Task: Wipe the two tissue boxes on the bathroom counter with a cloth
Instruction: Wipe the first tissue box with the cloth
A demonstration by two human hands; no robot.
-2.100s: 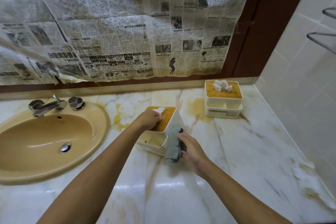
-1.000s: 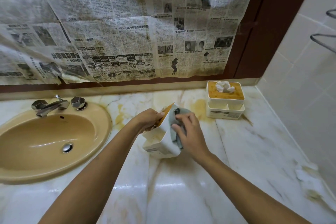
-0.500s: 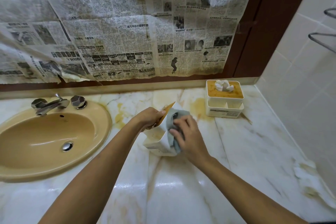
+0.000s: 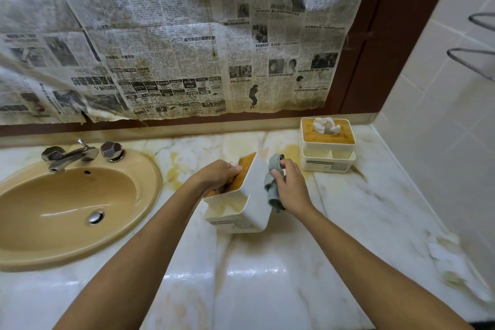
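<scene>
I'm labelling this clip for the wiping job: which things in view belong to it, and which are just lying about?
Part of the job: tilted tissue box, held by the left hand; grey cloth, gripped in the right hand against that box; second tissue box, upright behind.
Lying about: sink; tap; newspaper; paper scraps at the right; wire rack.

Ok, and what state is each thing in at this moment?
Near tissue box: tilted, gripped at its top by the left hand.
Far tissue box: upright, tissue sticking out of its top.
Grey cloth: bunched in the right hand, against the near box's side.
Tap: no water running.
</scene>
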